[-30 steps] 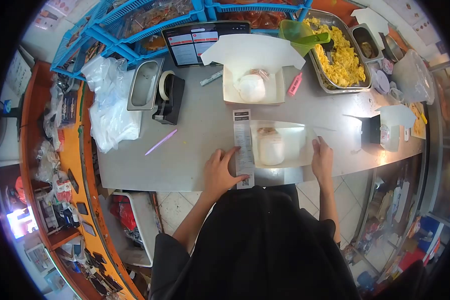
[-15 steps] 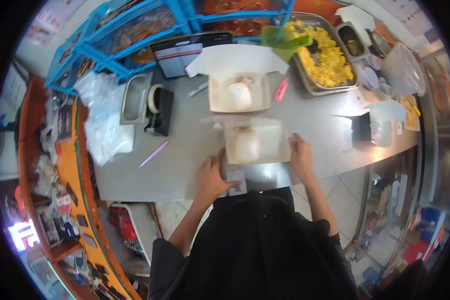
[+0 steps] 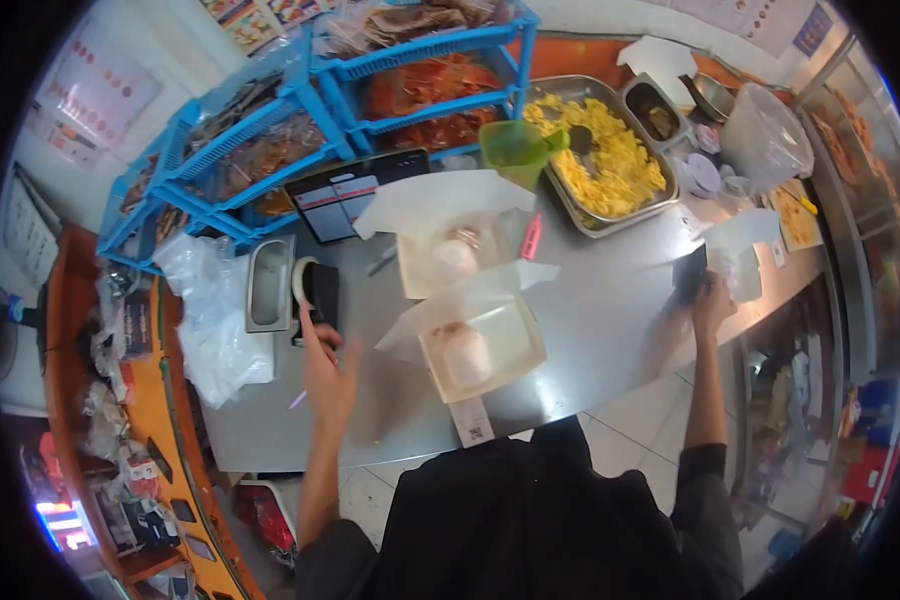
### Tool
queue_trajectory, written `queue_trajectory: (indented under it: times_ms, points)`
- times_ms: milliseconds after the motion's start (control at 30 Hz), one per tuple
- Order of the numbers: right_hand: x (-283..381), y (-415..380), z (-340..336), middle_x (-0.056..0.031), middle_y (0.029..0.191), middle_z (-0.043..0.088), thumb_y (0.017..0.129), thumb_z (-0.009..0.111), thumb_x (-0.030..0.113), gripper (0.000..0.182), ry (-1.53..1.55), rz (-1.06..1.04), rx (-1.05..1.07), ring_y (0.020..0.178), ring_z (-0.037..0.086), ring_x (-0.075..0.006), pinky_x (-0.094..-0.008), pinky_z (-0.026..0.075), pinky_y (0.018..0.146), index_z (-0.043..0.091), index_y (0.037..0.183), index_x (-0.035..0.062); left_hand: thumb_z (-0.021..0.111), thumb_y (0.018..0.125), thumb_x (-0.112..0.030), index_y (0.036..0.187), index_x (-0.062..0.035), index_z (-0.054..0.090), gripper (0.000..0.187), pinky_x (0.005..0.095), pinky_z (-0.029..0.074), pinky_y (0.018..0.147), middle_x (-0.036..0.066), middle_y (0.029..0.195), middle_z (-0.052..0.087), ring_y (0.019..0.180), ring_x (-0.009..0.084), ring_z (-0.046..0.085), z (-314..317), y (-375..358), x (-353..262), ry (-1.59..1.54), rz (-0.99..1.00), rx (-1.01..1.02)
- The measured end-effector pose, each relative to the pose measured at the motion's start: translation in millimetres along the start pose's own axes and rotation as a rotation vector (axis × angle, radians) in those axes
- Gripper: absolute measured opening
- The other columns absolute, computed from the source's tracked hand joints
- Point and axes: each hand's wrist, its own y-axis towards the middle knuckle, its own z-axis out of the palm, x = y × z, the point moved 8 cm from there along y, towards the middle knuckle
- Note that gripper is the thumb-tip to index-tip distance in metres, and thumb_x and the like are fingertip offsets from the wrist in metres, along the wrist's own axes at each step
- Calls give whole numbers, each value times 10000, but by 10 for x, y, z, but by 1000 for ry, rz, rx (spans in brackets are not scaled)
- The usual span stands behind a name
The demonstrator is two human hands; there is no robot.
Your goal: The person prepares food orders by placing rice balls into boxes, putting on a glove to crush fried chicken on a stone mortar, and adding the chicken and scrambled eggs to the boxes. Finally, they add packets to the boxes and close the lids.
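Standing at a long grey steel counter [image 3: 590, 330], I look down on it from above. Behind it rises a blue plastic rack of shelves [image 3: 300, 110], and to its right sits a large steel tray of yellow food [image 3: 610, 165] with a green plastic scoop [image 3: 515, 150] at its near edge. A heap of clear plastic bags [image 3: 210, 320] lies at the counter's left end. Nearest my body is an open white cardboard food box [image 3: 482, 345] holding a pale round bun, its lid flap raised behind it, with a printed paper receipt [image 3: 473, 423] poking out from under its front edge. A second open white box [image 3: 448, 260] sits just behind it. My left hand [image 3: 325, 370] reaches toward a black tape dispenser with a white roll [image 3: 315, 290], fingers spread apart, fingertips just touching or nearly touching it; motion blur hides which. My right hand [image 3: 712, 300] is stretched well to the right, at a small black box [image 3: 688, 272] beside a white container [image 3: 742, 262]; I cannot tell whether those fingers are closed on it. A pink marker [image 3: 532, 236] lies by the far box.
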Motion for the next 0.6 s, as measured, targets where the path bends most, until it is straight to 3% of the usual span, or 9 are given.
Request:
queue_trajectory:
  times_ms: [100,133,200,267,333,400,467,500,600]
  points:
    - [290,-189,80,-164,934,641,788,584,16,235,371,-195,129,926,608,-320,-450,433,829,626,1019,23,663,849,-216,1241,-112,569,416,321,421,674,59,835,494,736,217,511,-316,894,-606,235,381,-255]
    - [505,-341,-1,-173,929,629,783,557,-35,250,310,-153,226,931,600,-338,-408,455,814,606,1026,-3,650,852,-219,1151,-129,610,315,359,441,711,84,855,513,787,251,535,-312,1243,-640,264,364,-259]
    - [851,-719,-170,-184,922,620,781,562,-37,253,376,-200,146,906,598,-350,-427,462,801,596,1030,-9,653,836,-254,1155,-136,612,342,395,462,780,87,969,579,885,280,575,-251,1924,-656,479,522,-448]
    - [1171,-1046,-241,-186,920,614,778,559,-48,268,464,-215,191,885,594,-355,-426,467,793,589,1040,-5,666,806,-292,1095,-130,647,332,418,481,807,102,1026,631,934,316,600,-89,2632,-364,670,385,-664]
    - [1502,-1357,-351,-190,929,612,782,551,-56,273,514,-235,230,878,597,-357,-424,470,793,586,1047,-2,669,800,-313,1061,-105,658,334,419,492,802,117,1007,649,920,331,614,-43,2877,-387,653,341,-560]
    - [1710,-1607,-362,-154,969,622,770,575,-77,331,517,-325,209,807,611,-275,-364,493,685,609,1079,37,672,795,-335,1027,-79,669,345,421,503,796,132,988,667,906,347,627,38,3038,-348,619,303,-458]
    - [1836,-1744,-341,-181,925,609,794,562,-45,294,606,-225,395,871,600,-345,-409,479,781,582,1082,6,665,832,-277,949,-21,659,281,400,522,763,144,895,684,815,310,663,5,2964,-280,305,388,-496]
    - [1885,-1765,-404,-161,924,609,796,605,-18,320,697,-160,454,858,599,-321,-383,487,765,577,1112,18,653,852,-224,921,-9,636,226,363,524,755,146,900,687,812,271,669,-19,2856,-274,91,460,-549]
    - [2073,-1499,-1089,-125,990,621,798,664,40,285,711,-244,230,895,581,-273,-353,480,743,609,1077,37,607,889,-67,843,-9,557,89,260,512,738,141,889,686,807,169,663,-350,1977,-728,-665,569,-528]
